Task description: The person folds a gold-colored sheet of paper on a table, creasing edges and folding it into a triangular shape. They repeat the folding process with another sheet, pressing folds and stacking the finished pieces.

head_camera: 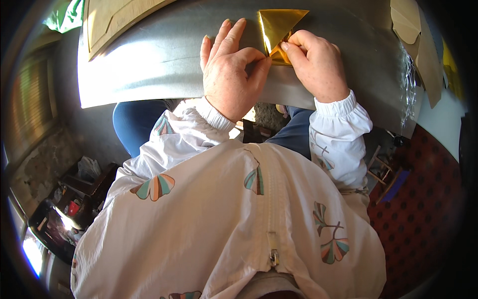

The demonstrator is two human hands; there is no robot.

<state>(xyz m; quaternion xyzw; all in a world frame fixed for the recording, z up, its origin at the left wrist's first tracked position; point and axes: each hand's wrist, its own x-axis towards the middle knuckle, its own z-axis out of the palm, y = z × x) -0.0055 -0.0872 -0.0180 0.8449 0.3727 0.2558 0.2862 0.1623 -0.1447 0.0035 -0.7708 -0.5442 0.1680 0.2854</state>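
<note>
A sheet of shiny gold foil paper (pixel 281 23), partly folded, lies on a grey metal-looking tabletop (pixel 168 59). Its upper part forms a triangular flap, and a smaller folded part shows below. My left hand (pixel 235 67) pinches the foil's lower left corner between thumb and index finger, the other fingers spread above the table. From the right, my right hand (pixel 317 61) grips a folded edge of the foil with thumb and fingertips. The part of the foil under my right fingers is hidden.
A wooden board (pixel 123 18) lies at the table's far left. Brown paper or card pieces (pixel 409 26) and silvery strands (pixel 408 86) are at the right edge. A small wooden stool-like frame (pixel 381 168) stands low on the right, beside a dark red patterned floor covering (pixel 418 209).
</note>
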